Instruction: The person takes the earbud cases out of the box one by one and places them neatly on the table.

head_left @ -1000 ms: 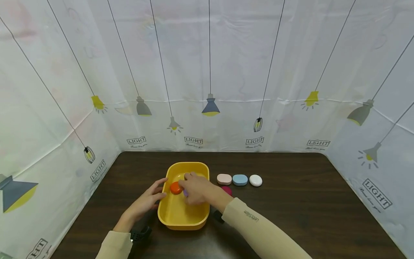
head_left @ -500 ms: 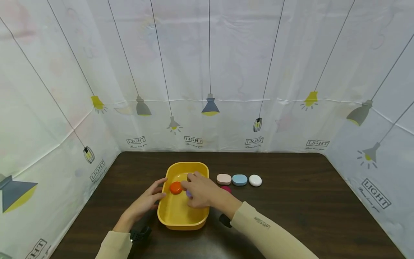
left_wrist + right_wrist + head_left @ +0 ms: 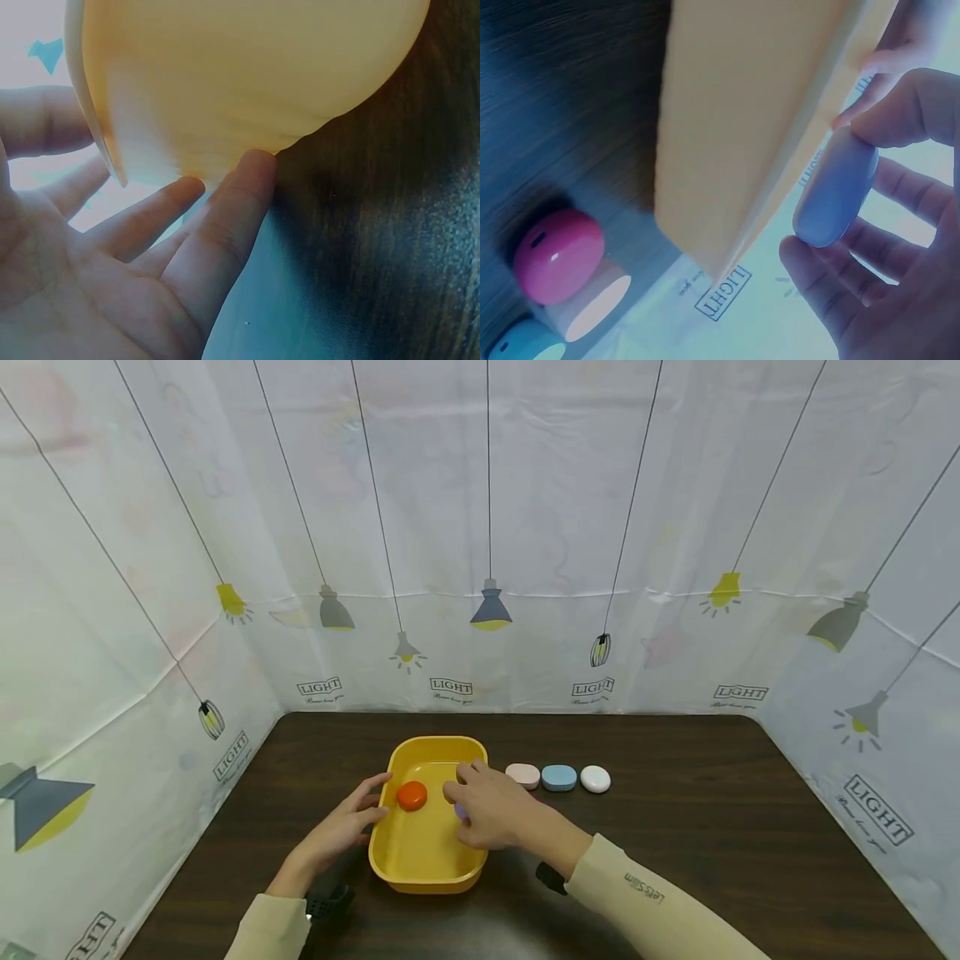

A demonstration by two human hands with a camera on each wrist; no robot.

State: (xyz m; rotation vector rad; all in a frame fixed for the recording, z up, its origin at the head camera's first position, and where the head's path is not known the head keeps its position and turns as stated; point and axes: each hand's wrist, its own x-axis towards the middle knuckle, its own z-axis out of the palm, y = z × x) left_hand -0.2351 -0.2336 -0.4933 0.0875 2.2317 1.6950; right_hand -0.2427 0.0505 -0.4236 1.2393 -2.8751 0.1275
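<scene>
In the head view a yellow rectangular tub (image 3: 427, 860) stands on the table. My left hand (image 3: 345, 827) is at its left side, fairly straight fingertips resting on the outer wall (image 3: 225, 82) and rim. An orange-red round piece (image 3: 412, 796) lies inside the tub. Over the tub's right rim, my right hand (image 3: 491, 806) pinches a smooth purple oval piece (image 3: 838, 187) between thumb and fingertips. The right wrist view shows that piece held above the rim, outside wall beside it. Only a sliver of purple shows in the head view, the rest hidden by the hand.
Right of the tub, a pale pink oval piece (image 3: 522, 776), a blue one (image 3: 558, 777) and a white round one (image 3: 595, 779) sit in a row. A magenta round piece (image 3: 560, 255) with a small dark slot lies nearer. Printed curtains (image 3: 675, 677) border the table.
My right hand has moved rightward, from the middle of the tub to its right rim, carrying the purple piece. The left hand stays at the tub's left side.
</scene>
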